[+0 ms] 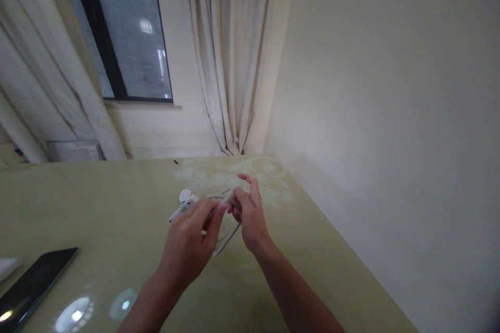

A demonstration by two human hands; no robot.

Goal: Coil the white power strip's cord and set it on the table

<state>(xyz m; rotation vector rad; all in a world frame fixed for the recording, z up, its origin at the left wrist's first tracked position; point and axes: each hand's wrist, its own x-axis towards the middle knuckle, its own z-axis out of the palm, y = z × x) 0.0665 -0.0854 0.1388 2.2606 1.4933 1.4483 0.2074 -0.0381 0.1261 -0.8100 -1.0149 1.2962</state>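
Observation:
My left hand (189, 244) is closed, with its thumb and fingers pinching a white cable (227, 240). Close beside it, my right hand (252, 218) grips the same cable between thumb and fingers, while one finger sticks out away from it. A loop of the cable hangs below the two hands, and another stretch shows behind them. Just past my left hand is a white plug-like piece (186, 196), partly hidden by the fingers. Whether it rests on the table or hangs from the cable, I cannot tell.
The glossy pale green table (117, 203) has a floral pattern at its far corner. A black tablet or phone (37, 283) lies at the lower left, beside a white object (8, 266). A small dark piece (175, 162) sits near the back edge. A wall (371, 114) borders the right side.

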